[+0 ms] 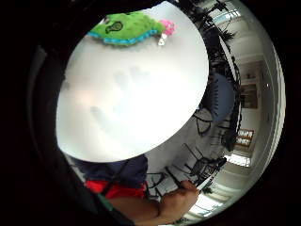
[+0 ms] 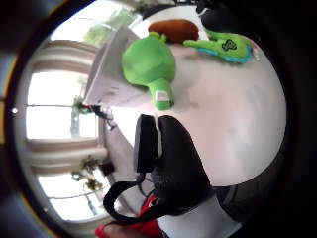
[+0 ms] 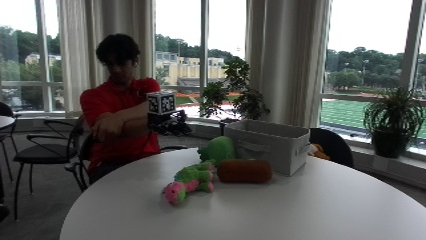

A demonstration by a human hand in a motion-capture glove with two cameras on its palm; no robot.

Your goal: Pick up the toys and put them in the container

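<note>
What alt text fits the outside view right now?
A person's gloved right hand is raised above the white round table, holding nothing. Three toys lie beside the grey container: a green plush, a brown plush, a green-and-pink plush.

We see a round white table in a bright room with tall windows and pale curtains, potted plants on the sill, dark chairs and a grey floor.

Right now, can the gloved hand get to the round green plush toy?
Probably yes. The gloved right hand is raised above the white table's edge, holding nothing, and nothing stands between it and the round green plush toy beside the grey container.
</note>
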